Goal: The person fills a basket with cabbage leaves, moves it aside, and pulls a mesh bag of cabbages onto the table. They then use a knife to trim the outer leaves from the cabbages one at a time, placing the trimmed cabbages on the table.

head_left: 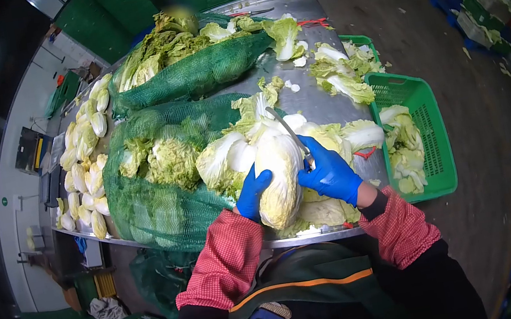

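Observation:
A pale napa cabbage (279, 179) is held up in front of me, over the near edge of the metal table. My left hand (252, 193), in a blue glove, is wrapped round its left side. In my blue-gloved right hand (330, 171) is a knife (287, 129), its curved blade slanting up and left along the cabbage's right side. The knife's handle is mostly covered by my fingers. Loose cabbage leaves (229, 157) lie behind and on both sides of the held cabbage.
Green net sacks (190, 77) with cabbages lie at left and behind. Several trimmed cabbages (84, 185) sit at the table's far left. A green crate (433, 133) with leaves (405, 150) stands at the right edge. Another knife (250, 13) lies at the back.

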Tool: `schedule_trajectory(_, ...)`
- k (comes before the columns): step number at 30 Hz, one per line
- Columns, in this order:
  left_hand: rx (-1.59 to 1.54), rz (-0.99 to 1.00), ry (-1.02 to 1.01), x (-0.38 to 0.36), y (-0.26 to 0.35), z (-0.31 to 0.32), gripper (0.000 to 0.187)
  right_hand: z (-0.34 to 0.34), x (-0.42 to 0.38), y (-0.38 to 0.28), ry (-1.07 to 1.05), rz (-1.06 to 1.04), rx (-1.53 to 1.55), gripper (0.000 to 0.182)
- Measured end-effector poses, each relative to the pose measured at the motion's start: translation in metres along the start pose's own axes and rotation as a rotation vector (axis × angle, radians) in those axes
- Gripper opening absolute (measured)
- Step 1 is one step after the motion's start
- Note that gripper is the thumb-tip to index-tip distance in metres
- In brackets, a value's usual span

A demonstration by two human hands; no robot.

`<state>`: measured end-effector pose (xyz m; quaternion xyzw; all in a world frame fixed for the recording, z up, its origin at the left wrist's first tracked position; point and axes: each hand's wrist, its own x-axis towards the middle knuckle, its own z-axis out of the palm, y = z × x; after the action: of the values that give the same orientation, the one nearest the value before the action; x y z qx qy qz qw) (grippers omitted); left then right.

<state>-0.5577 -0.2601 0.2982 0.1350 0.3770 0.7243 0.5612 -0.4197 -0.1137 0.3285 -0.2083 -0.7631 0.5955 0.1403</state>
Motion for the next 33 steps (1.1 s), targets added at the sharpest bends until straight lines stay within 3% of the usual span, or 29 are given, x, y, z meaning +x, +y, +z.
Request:
schedule_trajectory(3, -0.300, -0.167, 0.005, -0.013, 0.001, 0.011, 0.087, -0.006, 0.002, 0.007, -0.067, 0.203, 0.159, 0.063)
schedule_trajectory(6, -0.013, -0.026, -0.067, -0.009, 0.004, 0.011, 0.088, -0.022, -0.005, 0.000, -0.185, 0.225, 0.273, 0.063)
schedule_trajectory(10, -0.006, -0.070, -0.013, -0.010, 0.002, 0.007, 0.086, -0.027, -0.002, -0.005, -0.148, 0.019, 0.069, 0.070)
schedule_trajectory(18, 0.327, -0.005, -0.110, -0.003, 0.000, -0.003, 0.084, -0.021, -0.007, -0.010, -0.172, 0.130, 0.161, 0.066)
schedule_trajectory(21, 0.207, -0.023, -0.113, -0.004, -0.009, -0.005, 0.080, -0.019, -0.006, -0.008, -0.111, 0.153, 0.206, 0.063)
schedule_trajectory(24, -0.195, -0.153, 0.116, -0.014, -0.018, 0.006, 0.074, -0.030, -0.011, -0.006, -0.061, 0.174, 0.255, 0.062)
schedule_trajectory(28, -0.657, -0.060, 0.010, 0.004, -0.010, -0.011, 0.069, -0.053, -0.034, -0.027, -0.004, 0.105, 0.362, 0.063)
schedule_trajectory(30, -0.626, -0.014, 0.020, 0.007, -0.009, -0.022, 0.073, -0.070, -0.038, -0.033, 0.022, 0.136, 0.437, 0.066)
schedule_trajectory(33, -0.594, -0.001, 0.057, 0.008, -0.012, -0.017, 0.075, -0.056, -0.017, -0.019, 0.269, -0.006, -0.471, 0.076)
